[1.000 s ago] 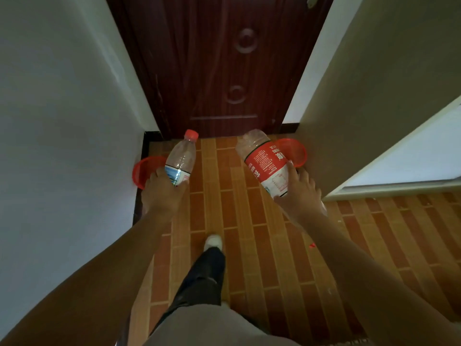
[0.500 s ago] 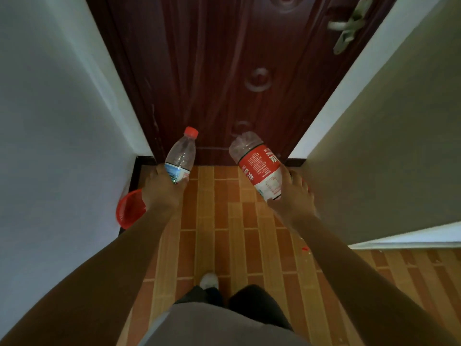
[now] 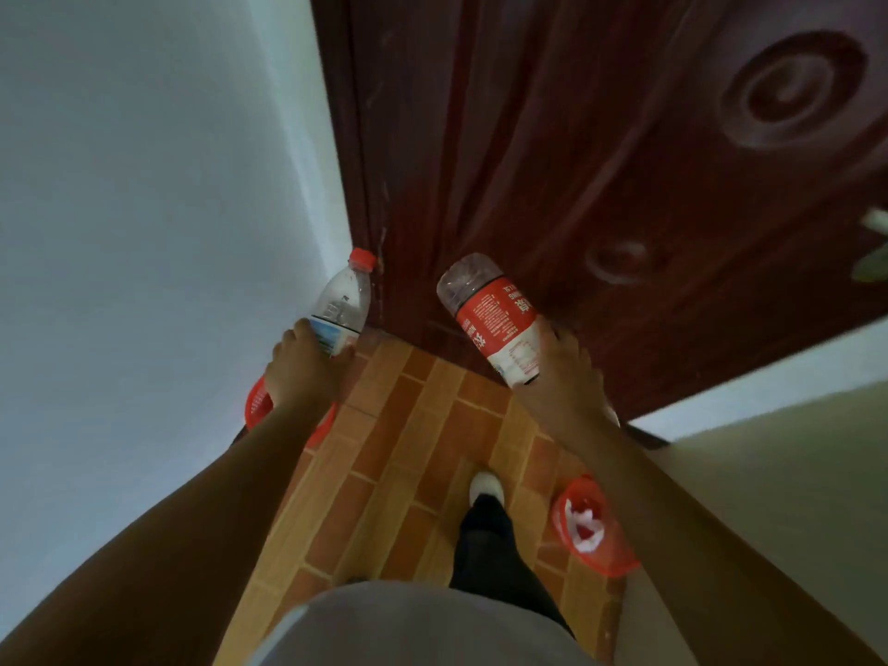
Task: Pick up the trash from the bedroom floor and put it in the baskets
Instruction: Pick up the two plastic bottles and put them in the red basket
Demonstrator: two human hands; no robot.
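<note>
My left hand [image 3: 302,372] grips a small clear bottle with a red cap [image 3: 343,300], held upright. Beneath that hand, against the left wall, a red basket [image 3: 257,408] shows only part of its rim. My right hand [image 3: 560,377] grips a larger clear bottle with a red label [image 3: 495,319], its base pointing up and away. A second red basket [image 3: 620,560] stands on the floor under my right forearm, with white crumpled trash [image 3: 584,523] inside it.
A dark red wooden door [image 3: 600,161] closes off the space ahead, its handle at the right edge. White walls [image 3: 144,209] stand close on the left and right. The floor [image 3: 408,449] is orange-brown brick-pattern tile. My leg and white shoe [image 3: 485,487] stand between the baskets.
I have stepped closer to the door and turned left. The right basket has come into view below my right arm. Both hands still hold their bottles.
</note>
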